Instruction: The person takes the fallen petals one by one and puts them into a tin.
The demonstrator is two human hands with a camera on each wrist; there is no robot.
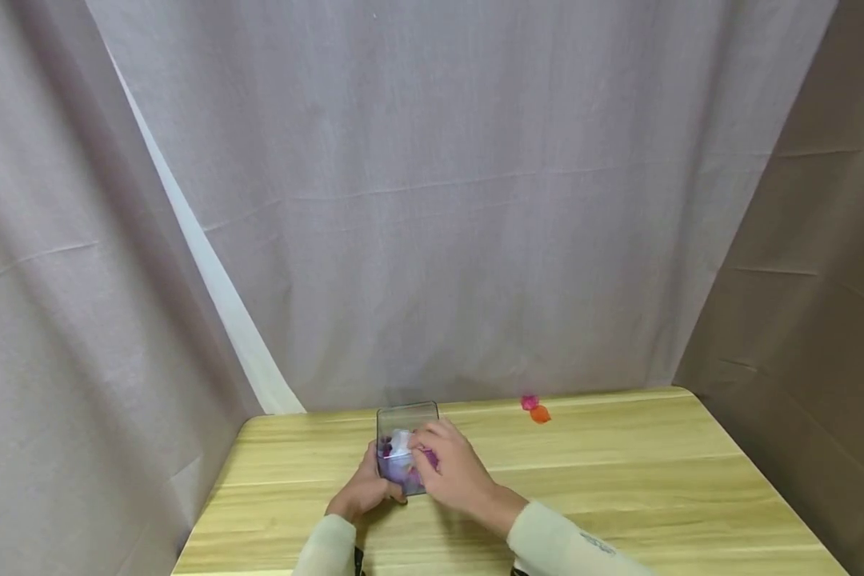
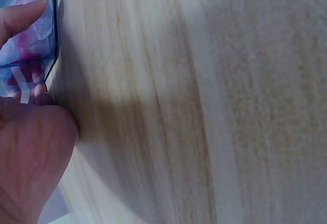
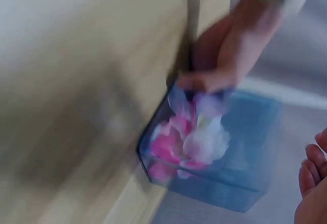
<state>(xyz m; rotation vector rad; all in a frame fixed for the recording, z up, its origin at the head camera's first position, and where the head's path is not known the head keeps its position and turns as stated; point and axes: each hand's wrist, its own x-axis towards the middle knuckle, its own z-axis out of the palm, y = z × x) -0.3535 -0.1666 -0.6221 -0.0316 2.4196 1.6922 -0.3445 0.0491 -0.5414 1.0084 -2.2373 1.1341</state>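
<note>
A clear, dark-rimmed plastic box (image 1: 408,414) stands near the back edge of the table. Pink, purple and white petals (image 3: 196,144) lie inside it, seen from above in the right wrist view. My left hand (image 1: 367,486) grips the box at its near left corner, the thumb over the near side; the left wrist view shows that thumb (image 2: 23,19) against the petals. Over the box's right side is my right hand (image 1: 457,472), fingers bent above the petals. In the right wrist view its fingers (image 3: 309,175) are partly cut off, so whether they pinch a petal is unclear.
A magenta petal (image 1: 530,402) and an orange petal (image 1: 540,414) lie to the right of the box by the table's back edge. The light wooden table (image 1: 655,472) meets a grey curtain (image 1: 432,240) behind, with more cloth at both sides.
</note>
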